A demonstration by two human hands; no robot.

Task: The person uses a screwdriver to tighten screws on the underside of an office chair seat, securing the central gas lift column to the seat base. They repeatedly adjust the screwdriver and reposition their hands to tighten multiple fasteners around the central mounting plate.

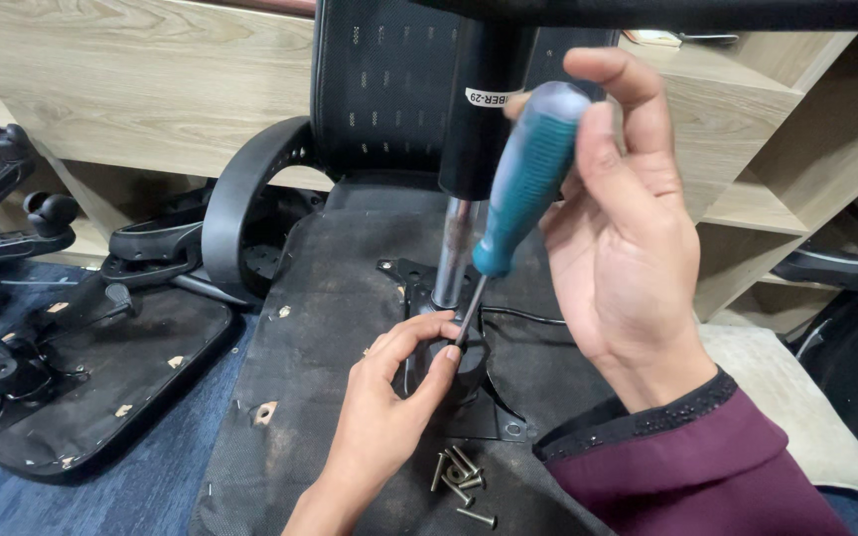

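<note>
Nearest the lens, lower right of the frame: maroon sleeve [717, 467], and above it right hand [628, 258] wrapped round teal screwdriver [526, 179] handle, thumb and fingers clenched on it. Long axis slanting from upper right down to lower centre, tip landing at black mechanism plate [449, 372] beside chrome gas cylinder [454, 248]. Left hand [389, 417] lower centre, nearer the tip, thumb and forefinger pinched just beside the blade at the plate (exact hold hidden). Loose screws [461, 481] just below, on upturned seat underside [320, 328].
</note>
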